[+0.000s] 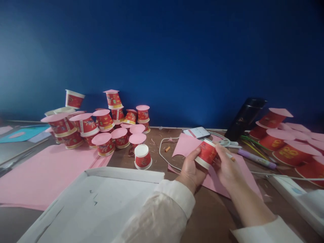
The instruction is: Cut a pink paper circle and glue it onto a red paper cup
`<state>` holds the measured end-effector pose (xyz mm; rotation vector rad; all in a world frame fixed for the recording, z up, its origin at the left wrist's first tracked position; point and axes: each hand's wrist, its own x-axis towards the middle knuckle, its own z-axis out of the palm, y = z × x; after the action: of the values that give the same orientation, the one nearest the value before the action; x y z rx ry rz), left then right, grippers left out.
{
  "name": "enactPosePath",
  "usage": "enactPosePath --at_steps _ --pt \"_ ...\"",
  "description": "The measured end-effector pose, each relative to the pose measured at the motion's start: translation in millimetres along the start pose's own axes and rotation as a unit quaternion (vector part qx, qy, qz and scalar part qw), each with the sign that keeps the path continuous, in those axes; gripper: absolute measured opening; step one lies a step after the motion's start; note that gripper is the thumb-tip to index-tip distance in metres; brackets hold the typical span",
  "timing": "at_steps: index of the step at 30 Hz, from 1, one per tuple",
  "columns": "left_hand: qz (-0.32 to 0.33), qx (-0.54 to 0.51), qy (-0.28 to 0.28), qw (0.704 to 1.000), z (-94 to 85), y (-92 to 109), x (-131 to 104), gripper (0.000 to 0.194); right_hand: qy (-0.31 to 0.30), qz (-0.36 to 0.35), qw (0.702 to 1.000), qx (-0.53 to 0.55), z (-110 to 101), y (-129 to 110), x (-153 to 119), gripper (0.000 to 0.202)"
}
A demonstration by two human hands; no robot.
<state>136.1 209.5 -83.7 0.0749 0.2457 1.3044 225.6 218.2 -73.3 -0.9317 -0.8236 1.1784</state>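
My left hand [192,170] is wrapped round a red paper cup [207,153] with a white rim, held tilted above the table. Against the cup's right side, the fingers of my right hand [226,165] are closed. A slim orange-ended stick [231,157] pokes out of that hand; most of it is hidden, so its kind is unclear. Cut pink paper [235,175] lies beneath both hands. To the left, a single red paper cup [143,157] stands upside down without a pink disc on it.
Stacked red cups with pink discs [102,118] stand at the left, more cups [288,152] at the right. Around lie pink sheets [50,172], a white box lid [113,199], a phone [197,132], a black bottle [244,118], a white cable [162,153] and a power strip [291,192].
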Motion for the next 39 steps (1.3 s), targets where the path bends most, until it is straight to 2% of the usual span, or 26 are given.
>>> enactPosePath --at_steps 3,7,13,17,20,23,27,31,36,39 --pt "0.006 0.012 -0.027 1.000 -0.2 -4 -2 0.021 0.038 -0.019 0.999 -0.006 0 0 0 0.037" --pt "0.007 0.042 -0.076 0.996 -1.5 -8 -5 0.027 0.057 -0.022 0.998 -0.005 -1 0 1 0.035" --pt "-0.006 0.067 -0.052 0.996 -1.0 -9 -6 0.033 0.062 -0.022 0.998 -0.020 -3 1 3 0.038" --pt "-0.005 0.074 -0.058 0.996 -1.2 -9 -5 0.034 0.060 -0.022 0.997 -0.040 1 -4 -2 0.038" --pt "0.015 0.072 -0.069 0.995 -2.2 -8 -3 0.032 0.076 -0.041 0.995 -0.054 1 -4 -3 0.036" --pt "0.043 0.069 -0.048 0.996 -2.8 -3 1 0.027 0.078 -0.058 0.991 -0.091 -3 1 1 0.037" --pt "0.047 0.063 -0.021 0.997 -1.9 5 3 0.031 0.101 -0.048 0.986 -0.127 -8 4 4 0.040" --pt "0.057 0.052 -0.021 0.997 -1.6 9 4 0.029 0.106 -0.047 0.980 -0.161 -5 3 -1 0.039" --pt "0.061 0.043 -0.048 0.996 -3.3 9 5 0.027 0.096 -0.091 0.966 -0.224 -6 3 -5 0.046" --pt "0.049 0.057 -0.049 0.996 -1.7 10 3 0.029 0.110 -0.133 0.944 -0.282 -7 0 -7 0.048"
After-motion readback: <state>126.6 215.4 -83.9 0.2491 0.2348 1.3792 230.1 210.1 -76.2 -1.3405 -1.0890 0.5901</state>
